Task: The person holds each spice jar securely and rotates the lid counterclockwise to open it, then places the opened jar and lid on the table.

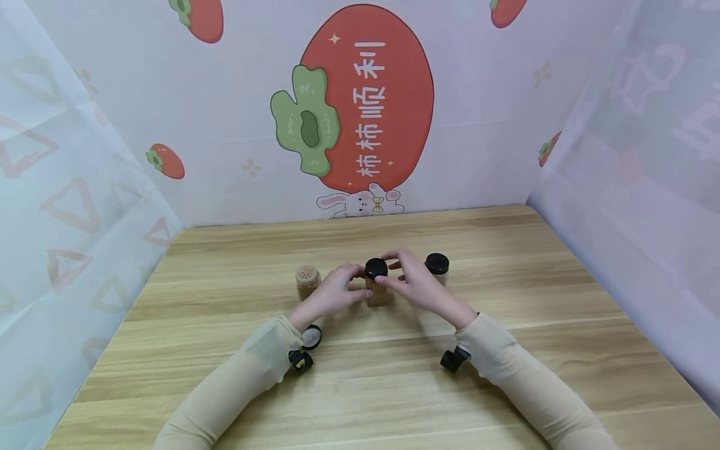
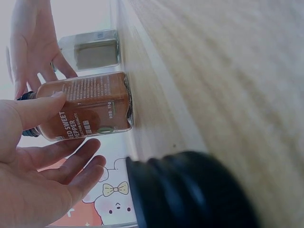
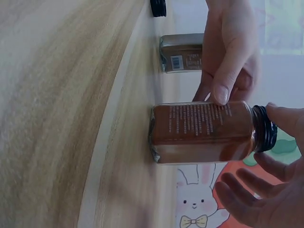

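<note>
A glass jar of reddish-brown spice (image 2: 90, 109), labelled "Red Sweet Pepper", stands upright on the table with a black screw lid (image 1: 376, 268) on top. My left hand (image 1: 337, 289) holds the jar from its left side, the thumb lying across the label in the left wrist view. From the right, my right hand (image 1: 415, 281) pinches the lid between thumb and fingertip, its other fingers spread apart. Left of the jar stands a second spice jar (image 1: 307, 279) with a perforated shaker top. A third jar (image 1: 437, 267) with a black lid is behind my right hand.
A loose black lid (image 1: 312, 337) lies on the wooden table (image 1: 388, 400) next to my left wrist, its pale inside facing up. Black wrist cameras (image 1: 454, 359) are strapped at both cuffs. Printed cloth (image 1: 478, 156) walls off the back and both sides.
</note>
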Tool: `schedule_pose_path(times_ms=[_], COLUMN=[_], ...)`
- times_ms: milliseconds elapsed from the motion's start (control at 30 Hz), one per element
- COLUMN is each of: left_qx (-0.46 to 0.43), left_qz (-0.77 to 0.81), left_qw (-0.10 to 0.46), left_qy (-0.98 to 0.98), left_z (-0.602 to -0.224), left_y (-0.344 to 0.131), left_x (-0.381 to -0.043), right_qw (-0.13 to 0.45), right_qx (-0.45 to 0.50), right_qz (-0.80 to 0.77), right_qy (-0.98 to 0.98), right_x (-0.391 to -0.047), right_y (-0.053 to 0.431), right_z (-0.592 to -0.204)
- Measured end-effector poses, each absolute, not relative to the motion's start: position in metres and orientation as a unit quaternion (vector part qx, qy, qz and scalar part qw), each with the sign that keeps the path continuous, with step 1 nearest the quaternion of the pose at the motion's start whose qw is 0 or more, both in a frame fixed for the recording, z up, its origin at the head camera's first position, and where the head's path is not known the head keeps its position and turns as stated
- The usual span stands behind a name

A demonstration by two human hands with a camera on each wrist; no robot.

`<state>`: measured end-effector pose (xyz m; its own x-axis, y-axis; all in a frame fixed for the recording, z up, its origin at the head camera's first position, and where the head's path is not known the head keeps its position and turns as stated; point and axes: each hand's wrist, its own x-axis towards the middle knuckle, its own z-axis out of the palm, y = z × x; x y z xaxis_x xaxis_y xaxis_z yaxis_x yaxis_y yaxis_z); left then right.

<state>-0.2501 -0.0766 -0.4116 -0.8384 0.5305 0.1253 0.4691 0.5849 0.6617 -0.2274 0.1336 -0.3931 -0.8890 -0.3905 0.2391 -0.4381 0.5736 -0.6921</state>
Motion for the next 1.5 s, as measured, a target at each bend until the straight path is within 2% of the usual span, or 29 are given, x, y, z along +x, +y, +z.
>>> schedule_pose_path(times_ms=[367, 1100, 1500], left_qx=[0.279, 0.278, 0.275], left_qz=[0.362, 0.364, 0.359], left_qw=[0.042, 0.047, 0.045], left_qy=[0.889, 0.888, 0.891], left_z=[-0.41, -0.409, -0.409], left_y=[-0.076, -0.076, -0.076], left_x=[-0.249, -0.248, -0.247], right_qw=[0.03, -0.039, -0.033], right_qx=[0.242, 0.306, 0.29], right_qz=[0.383, 0.352, 0.379], right_qy=[-0.891, -0.884, -0.878], right_x=[-0.227, -0.237, -0.236], right_y=[0.132, 0.146, 0.146], right_z=[-0.388, -0.376, -0.381])
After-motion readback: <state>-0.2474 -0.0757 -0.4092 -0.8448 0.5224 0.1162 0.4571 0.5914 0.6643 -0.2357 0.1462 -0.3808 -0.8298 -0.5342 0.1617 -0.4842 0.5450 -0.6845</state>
